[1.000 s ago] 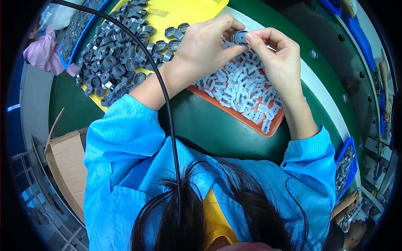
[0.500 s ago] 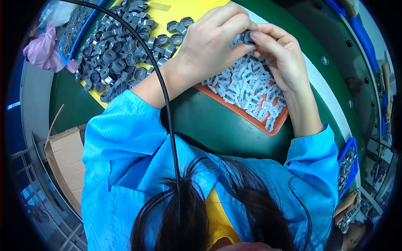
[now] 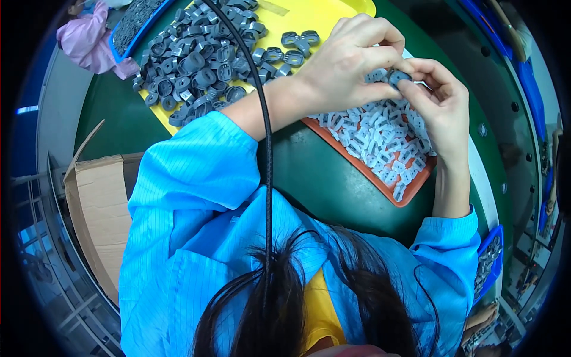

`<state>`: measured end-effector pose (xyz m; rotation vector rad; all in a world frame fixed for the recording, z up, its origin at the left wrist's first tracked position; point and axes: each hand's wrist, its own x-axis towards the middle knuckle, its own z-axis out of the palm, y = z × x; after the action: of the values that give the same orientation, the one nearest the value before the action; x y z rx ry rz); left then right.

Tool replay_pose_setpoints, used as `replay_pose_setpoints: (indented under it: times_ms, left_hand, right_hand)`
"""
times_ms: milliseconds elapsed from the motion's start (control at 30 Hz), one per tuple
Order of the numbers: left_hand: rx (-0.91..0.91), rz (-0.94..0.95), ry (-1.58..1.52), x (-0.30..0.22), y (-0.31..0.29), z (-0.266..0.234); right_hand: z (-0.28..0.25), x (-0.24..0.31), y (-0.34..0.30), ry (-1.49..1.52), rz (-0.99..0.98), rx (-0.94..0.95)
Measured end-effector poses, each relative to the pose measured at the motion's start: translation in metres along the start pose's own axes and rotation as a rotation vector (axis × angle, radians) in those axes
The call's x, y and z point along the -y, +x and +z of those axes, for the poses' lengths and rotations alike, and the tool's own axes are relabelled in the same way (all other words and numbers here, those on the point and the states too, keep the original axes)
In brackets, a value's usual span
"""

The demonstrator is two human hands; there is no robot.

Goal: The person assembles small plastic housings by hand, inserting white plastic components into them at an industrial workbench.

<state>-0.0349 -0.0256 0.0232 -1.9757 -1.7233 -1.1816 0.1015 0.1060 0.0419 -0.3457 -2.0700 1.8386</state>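
Observation:
Over the orange tray (image 3: 364, 157) of small white plastic pieces (image 3: 380, 140), my two hands meet at a small dark grey oval plastic part (image 3: 397, 77). My right hand (image 3: 441, 110) pinches it between thumb and fingers. From the other side, the thumb and bent fingers of my left hand (image 3: 351, 68) close on it too. A whitish piece shows between the left thumb and forefinger; whether it is held or lies behind in the tray I cannot tell. Left of my left hand, a heap of similar grey parts (image 3: 199, 68) covers much of a yellow tray (image 3: 333, 9).
A black cable (image 3: 266, 131) hangs across the view, over my left forearm. Blue bins stand at the far left (image 3: 137, 30) and the right edge (image 3: 489, 262) of the green table (image 3: 315, 163). An opened cardboard box (image 3: 101, 202) is at lower left, a pink cloth (image 3: 89, 38) above.
The whole view has shifted, so the table things appear further right and lower. Both hands have moved slightly right over the tray, still pinching the grey part together.

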Motion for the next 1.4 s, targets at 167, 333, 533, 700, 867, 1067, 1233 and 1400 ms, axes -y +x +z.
replay_pose_setpoints:
  times_ms: [167,333,533,700,867,1067,1233,1400]
  left_hand:
    - [-0.108,-0.093,-0.14,-0.017,0.0,0.009]
    - [0.092,-0.33,0.227,0.009,-0.007,-0.011]
    - [0.443,-0.595,0.473,0.039,-0.021,-0.045]
    - [0.42,-0.66,0.36,0.057,-0.033,-0.045]
    - [0.501,-0.701,0.283,0.066,-0.026,-0.047]
    - [0.507,-0.606,0.399,0.064,-0.029,-0.044]
    - [0.54,-0.476,0.407,0.069,-0.036,-0.047]
    - [0.213,-0.54,0.38,0.052,-0.021,-0.047]
  right_hand:
    - [-0.012,-0.016,0.007,0.589,0.174,0.258]
    - [-0.062,-0.051,0.027,-0.061,0.115,-0.187]
    - [-0.123,-0.089,0.042,-0.491,0.234,-0.542]
    - [-0.12,-0.088,0.041,-0.97,-0.188,-0.636]
    - [-0.036,-0.024,0.019,-0.559,-0.07,-0.021]
    - [-0.004,-0.025,0.009,-0.939,-0.282,0.133]
    - [0.001,-0.006,0.023,-1.011,-0.142,0.219]
    - [-0.002,-0.007,0.034,-1.137,-0.213,0.383]
